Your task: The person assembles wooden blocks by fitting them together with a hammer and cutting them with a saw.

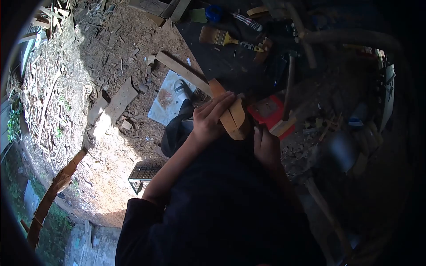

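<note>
A carved piece of light wood with a dark line along its face lies in front of my body, its narrower end pointing up and left. My left hand grips it from the left, fingers laid across its upper part. Close to its right edge is my right hand, in shadow with the fingers bent; what it holds, if anything, is too dark to make out. A red tray-like object lies just beyond, with a wooden handle crossing over its right side.
A dark work surface at the top bears a wide brush and a blue round tool. Wood chips and boards cover the ground at left, near a white sheet under my foot. A black crate stands lower left.
</note>
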Demonstrator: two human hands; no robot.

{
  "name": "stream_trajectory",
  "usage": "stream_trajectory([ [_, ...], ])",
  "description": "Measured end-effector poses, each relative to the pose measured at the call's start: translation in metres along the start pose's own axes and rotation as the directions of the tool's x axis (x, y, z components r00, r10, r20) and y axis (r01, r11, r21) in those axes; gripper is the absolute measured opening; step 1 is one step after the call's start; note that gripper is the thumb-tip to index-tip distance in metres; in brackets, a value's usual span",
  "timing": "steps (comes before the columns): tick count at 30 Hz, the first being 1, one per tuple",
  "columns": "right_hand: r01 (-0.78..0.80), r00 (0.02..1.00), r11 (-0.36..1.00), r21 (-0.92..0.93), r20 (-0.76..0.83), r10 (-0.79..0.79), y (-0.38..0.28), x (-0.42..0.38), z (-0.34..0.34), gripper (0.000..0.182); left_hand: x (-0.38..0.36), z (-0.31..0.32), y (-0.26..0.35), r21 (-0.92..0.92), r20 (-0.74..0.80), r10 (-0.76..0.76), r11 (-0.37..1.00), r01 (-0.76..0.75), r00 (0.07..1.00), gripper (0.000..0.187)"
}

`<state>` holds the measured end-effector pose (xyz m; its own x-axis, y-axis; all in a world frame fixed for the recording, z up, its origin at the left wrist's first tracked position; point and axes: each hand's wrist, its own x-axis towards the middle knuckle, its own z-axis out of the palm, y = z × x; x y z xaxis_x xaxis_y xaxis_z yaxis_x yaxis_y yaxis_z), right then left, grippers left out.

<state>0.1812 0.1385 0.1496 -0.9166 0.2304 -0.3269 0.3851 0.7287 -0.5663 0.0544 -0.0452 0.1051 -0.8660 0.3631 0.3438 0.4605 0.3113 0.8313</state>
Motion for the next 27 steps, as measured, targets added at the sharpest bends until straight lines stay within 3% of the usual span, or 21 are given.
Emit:
stream_trajectory([
  [2,0.129,0.986,0.991,-0.028,-0.102,-0.132,0.035,-0.028,0.006,0.021,0.005,-0.003,-0.007,-0.002,-0.054,-0.031,1.000,0.031,0.998,0.048],
  [5,-0.111,0.984,0.994,-0.003,0.141,0.110,0.003,0.003,-0.002,0.025,0.003,-0.004,-0.015,-0.048,-0.119,-0.119,0.992,0.114,0.986,0.054],
  [9,-0.046,0.999,0.998,-0.031,0.011,0.046,0.000,-0.019,-0.008,0.024,0.004,-0.003,-0.012,0.008,-0.096,-0.068,0.998,0.069,0.993,0.054],
  [12,-0.037,0.996,0.998,0.059,0.084,0.032,-0.027,0.005,-0.016,0.023,0.000,-0.002,-0.007,-0.010,-0.039,-0.030,0.999,0.030,0.999,0.047],
  [13,-0.059,0.989,0.998,-0.037,0.136,0.064,-0.029,0.022,-0.013,0.023,-0.002,-0.004,-0.005,-0.018,-0.041,-0.066,0.998,0.065,0.997,0.048],
  [16,-0.093,0.990,0.996,-0.012,0.108,0.093,-0.009,-0.007,-0.016,0.022,0.008,-0.017,-0.005,-0.043,-0.046,-0.151,0.988,0.149,0.987,0.050],
  [17,-0.032,0.997,0.999,-0.004,0.067,0.033,-0.002,-0.007,-0.010,0.023,0.008,-0.019,-0.010,-0.084,-0.065,-0.174,0.982,0.168,0.983,0.055],
  [19,0.068,0.997,0.998,0.012,-0.022,-0.068,-0.001,-0.006,-0.002,0.026,0.006,-0.011,-0.014,-0.026,-0.091,-0.078,0.997,0.076,0.993,0.055],
  [20,0.018,1.000,1.000,-0.001,0.019,-0.018,0.003,-0.007,-0.003,0.026,0.001,-0.006,-0.013,-0.005,-0.093,-0.038,0.999,0.037,0.995,0.055],
  [23,-0.078,0.988,0.996,-0.048,0.132,0.083,-0.009,0.003,-0.013,0.028,0.007,-0.021,-0.005,-0.056,-0.037,-0.185,0.981,0.183,0.982,0.050],
  [26,0.088,0.996,0.986,-0.145,-0.008,-0.090,0.013,-0.012,-0.013,0.028,0.003,-0.013,-0.013,-0.065,-0.078,-0.071,0.996,0.066,0.994,0.047],
  [27,0.029,0.999,0.993,-0.115,0.037,-0.025,0.002,-0.008,-0.016,0.027,0.003,-0.009,-0.007,-0.040,-0.044,-0.006,0.999,0.004,0.999,0.047],
])
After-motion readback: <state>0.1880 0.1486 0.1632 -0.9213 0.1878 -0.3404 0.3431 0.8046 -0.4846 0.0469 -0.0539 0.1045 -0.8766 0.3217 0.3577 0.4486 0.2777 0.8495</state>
